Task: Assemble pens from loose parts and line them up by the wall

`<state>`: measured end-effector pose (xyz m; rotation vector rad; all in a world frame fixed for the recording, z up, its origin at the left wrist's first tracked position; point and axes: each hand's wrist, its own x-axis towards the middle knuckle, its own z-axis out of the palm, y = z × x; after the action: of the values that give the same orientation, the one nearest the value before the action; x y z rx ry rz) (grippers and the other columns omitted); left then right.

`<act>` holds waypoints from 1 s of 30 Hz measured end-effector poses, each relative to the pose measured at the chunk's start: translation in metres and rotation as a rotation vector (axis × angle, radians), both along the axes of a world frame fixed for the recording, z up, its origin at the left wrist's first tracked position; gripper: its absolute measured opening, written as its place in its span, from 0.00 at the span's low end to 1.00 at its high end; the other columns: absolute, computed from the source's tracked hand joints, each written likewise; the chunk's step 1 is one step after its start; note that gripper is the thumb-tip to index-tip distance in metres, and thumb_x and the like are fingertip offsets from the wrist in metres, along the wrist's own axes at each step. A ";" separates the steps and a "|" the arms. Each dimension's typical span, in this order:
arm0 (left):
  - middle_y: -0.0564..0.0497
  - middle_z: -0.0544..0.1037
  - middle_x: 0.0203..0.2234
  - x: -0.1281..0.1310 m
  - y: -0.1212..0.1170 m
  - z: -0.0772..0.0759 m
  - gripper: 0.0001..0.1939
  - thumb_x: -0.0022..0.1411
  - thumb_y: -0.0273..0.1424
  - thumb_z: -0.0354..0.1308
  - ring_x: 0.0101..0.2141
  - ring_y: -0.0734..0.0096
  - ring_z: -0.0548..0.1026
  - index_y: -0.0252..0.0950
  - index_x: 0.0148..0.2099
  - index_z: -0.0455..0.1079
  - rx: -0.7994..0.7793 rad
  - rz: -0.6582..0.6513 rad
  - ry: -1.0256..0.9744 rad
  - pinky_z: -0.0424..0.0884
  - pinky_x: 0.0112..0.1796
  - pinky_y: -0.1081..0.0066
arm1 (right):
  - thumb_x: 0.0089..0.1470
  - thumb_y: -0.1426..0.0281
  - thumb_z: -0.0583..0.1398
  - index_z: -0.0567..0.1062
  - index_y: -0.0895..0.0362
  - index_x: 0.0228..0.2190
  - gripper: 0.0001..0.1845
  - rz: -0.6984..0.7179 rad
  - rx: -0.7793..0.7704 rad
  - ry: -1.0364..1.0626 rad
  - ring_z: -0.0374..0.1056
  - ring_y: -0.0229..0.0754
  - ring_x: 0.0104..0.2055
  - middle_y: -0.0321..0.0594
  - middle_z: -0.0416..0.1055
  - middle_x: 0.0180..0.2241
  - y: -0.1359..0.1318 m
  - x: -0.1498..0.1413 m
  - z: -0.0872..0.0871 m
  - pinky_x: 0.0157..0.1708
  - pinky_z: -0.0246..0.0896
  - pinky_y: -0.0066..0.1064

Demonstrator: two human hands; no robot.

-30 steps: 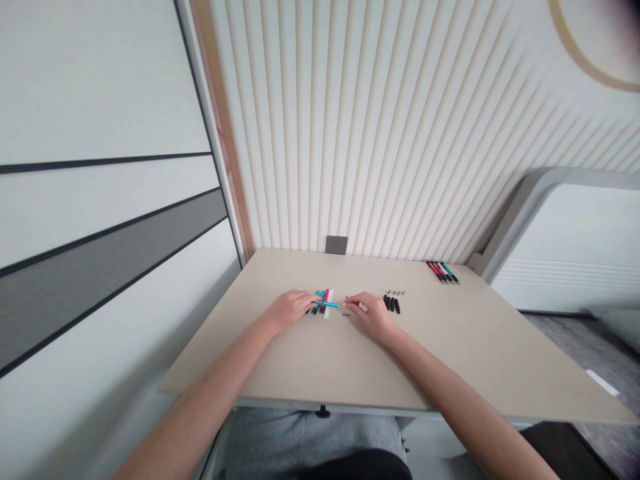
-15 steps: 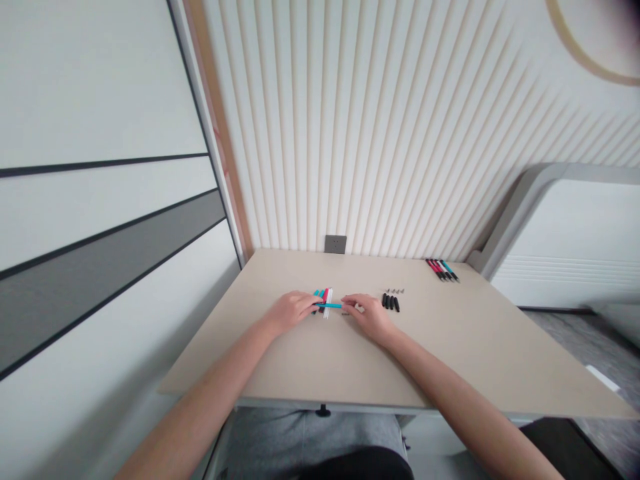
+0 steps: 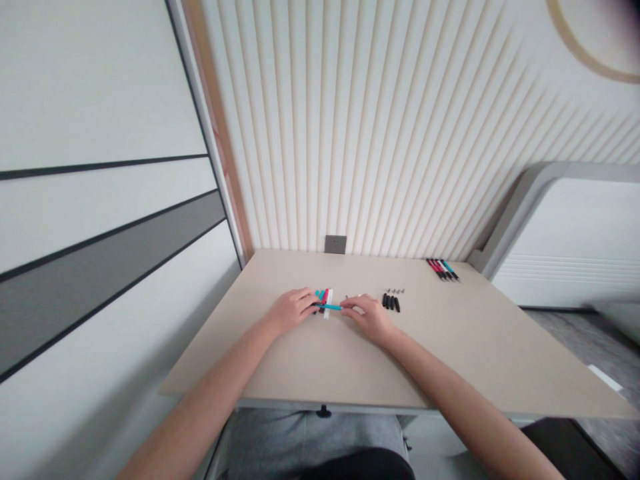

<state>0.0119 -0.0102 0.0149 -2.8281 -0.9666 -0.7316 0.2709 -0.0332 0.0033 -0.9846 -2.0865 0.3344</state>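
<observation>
My left hand [image 3: 293, 311] is closed on the left end of a blue pen barrel [image 3: 332, 307], held nearly level just above the table. At its right end, the fingers of my right hand [image 3: 371, 315] are pinched together; they seem to touch the tip, and anything small inside them is hidden. Under and behind the barrel lie more pen barrels, among them a red one [image 3: 325, 295] and a white one [image 3: 329, 297], partly covered by my left fingers. Several black pen grips [image 3: 391, 303] lie in a row beside my right hand, with small metallic pen tips [image 3: 395, 291] behind them.
Several pens [image 3: 442, 270], red, white and blue with black ends, lie side by side at the back right of the beige table [image 3: 310, 367]. A dark wall socket [image 3: 335, 244] sits just above the back edge. A white panelled cabinet [image 3: 100, 320] stands close on the left.
The blue barrel's right end has dipped slightly, and my right fingers have shifted a little around it. The other pen parts lie where they were.
</observation>
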 end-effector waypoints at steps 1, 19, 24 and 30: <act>0.48 0.74 0.38 0.000 0.000 0.000 0.10 0.67 0.34 0.49 0.38 0.70 0.73 0.38 0.45 0.69 -0.003 0.005 -0.004 0.69 0.40 0.71 | 0.58 0.62 0.59 0.77 0.52 0.37 0.09 0.011 0.010 -0.010 0.71 0.41 0.35 0.38 0.77 0.33 0.000 0.000 0.001 0.39 0.62 0.34; 0.49 0.77 0.35 0.001 0.002 -0.005 0.14 0.68 0.39 0.47 0.36 0.69 0.75 0.38 0.46 0.69 -0.011 -0.023 0.032 0.68 0.40 0.69 | 0.61 0.67 0.55 0.74 0.54 0.44 0.12 0.112 0.129 -0.035 0.71 0.41 0.36 0.42 0.76 0.36 0.000 0.001 0.003 0.41 0.62 0.35; 0.48 0.78 0.35 0.001 0.001 -0.004 0.14 0.68 0.38 0.47 0.36 0.68 0.76 0.38 0.47 0.69 -0.035 -0.004 0.009 0.68 0.41 0.69 | 0.62 0.68 0.52 0.69 0.54 0.51 0.16 0.144 0.137 -0.038 0.71 0.42 0.39 0.45 0.76 0.39 0.003 0.003 0.002 0.42 0.63 0.37; 0.49 0.77 0.37 0.000 0.001 -0.002 0.12 0.69 0.36 0.45 0.37 0.69 0.75 0.38 0.47 0.67 -0.098 0.096 -0.130 0.68 0.41 0.69 | 0.63 0.70 0.50 0.72 0.55 0.46 0.15 0.094 0.170 -0.148 0.69 0.44 0.42 0.46 0.75 0.40 0.003 0.006 0.003 0.42 0.63 0.38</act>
<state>0.0121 -0.0094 0.0133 -2.8215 -1.1793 -0.8906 0.2765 -0.0300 0.0060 -0.8334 -2.2580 0.1313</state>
